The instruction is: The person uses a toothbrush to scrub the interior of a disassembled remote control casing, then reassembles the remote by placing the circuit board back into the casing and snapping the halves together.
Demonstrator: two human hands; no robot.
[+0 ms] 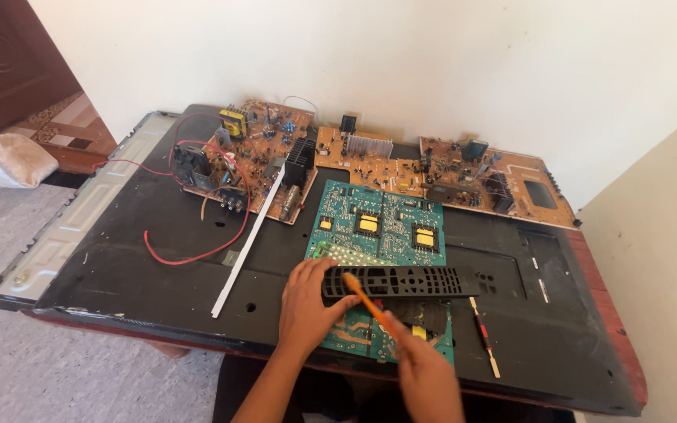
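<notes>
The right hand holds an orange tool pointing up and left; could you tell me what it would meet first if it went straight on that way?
The right hand aims its orange tool at the black remote shell. The tip seems already at the shell's left end, beside the left hand; depth is unclear.

My left hand (307, 307) steadies black remote shell (400, 282) on green board (378, 227); right hand (426, 372) holds orange tool (367, 305).

You had a black remote shell (401, 282) lying flat across the green board (378, 235). It was long and full of little button holes. Its left end was under your left hand (307, 305). An orange stick (370, 307) was in your right hand (425, 368). It was thin, tilted up and left, its tip touching the shell's left end.
</notes>
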